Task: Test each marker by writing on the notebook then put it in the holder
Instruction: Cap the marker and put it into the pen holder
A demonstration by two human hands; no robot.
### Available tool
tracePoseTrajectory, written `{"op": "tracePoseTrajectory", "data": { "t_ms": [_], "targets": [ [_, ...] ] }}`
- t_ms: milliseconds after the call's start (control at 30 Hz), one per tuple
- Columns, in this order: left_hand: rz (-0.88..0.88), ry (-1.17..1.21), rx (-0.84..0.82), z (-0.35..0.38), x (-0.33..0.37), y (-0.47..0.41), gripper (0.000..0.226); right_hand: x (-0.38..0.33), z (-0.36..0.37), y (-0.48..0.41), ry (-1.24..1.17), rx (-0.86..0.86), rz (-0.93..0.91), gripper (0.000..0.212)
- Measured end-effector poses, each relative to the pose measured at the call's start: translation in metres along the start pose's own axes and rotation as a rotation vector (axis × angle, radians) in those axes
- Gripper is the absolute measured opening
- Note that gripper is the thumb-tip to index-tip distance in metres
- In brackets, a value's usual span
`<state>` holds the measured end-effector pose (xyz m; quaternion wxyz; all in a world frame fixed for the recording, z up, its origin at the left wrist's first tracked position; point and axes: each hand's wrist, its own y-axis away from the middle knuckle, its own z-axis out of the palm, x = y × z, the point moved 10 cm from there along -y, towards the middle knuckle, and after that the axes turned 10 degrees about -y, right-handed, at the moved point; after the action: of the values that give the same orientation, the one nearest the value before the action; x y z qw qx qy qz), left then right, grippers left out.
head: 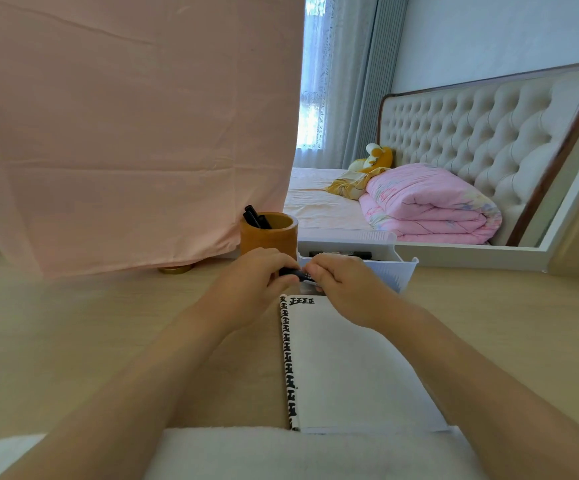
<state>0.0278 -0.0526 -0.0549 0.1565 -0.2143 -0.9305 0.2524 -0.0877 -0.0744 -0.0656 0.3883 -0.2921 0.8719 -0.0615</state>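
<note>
The tabletop (73, 341) is pale wood, smooth and not shiny. The holder (269, 240) is brown wood with a soft shine. The notebook (343, 358) is white paper. The marker (295, 273) and box (397, 275) look plastic. The pink sheet (125, 133) is cloth.

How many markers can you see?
5 markers: three stand in the wooden holder, one lies in the white tray, one is gripped by the left hand and right hand. Others may be hidden.
</note>
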Motion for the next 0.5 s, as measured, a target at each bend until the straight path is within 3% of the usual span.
{"op": "tracePoseTrajectory", "data": {
  "t_ms": [200,500],
  "targets": [
    [-0.180,0.061,-0.080,0.023,-0.044,0.014,0.028,0.015,0.007,-0.003,0.063,-0.062,0.073,0.024],
    [-0.227,-0.021,-0.192,0.050,-0.066,0.027,0.030,-0.025,-0.038,-0.029,-0.146,0.266,0.061,0.012]
  ]
}}
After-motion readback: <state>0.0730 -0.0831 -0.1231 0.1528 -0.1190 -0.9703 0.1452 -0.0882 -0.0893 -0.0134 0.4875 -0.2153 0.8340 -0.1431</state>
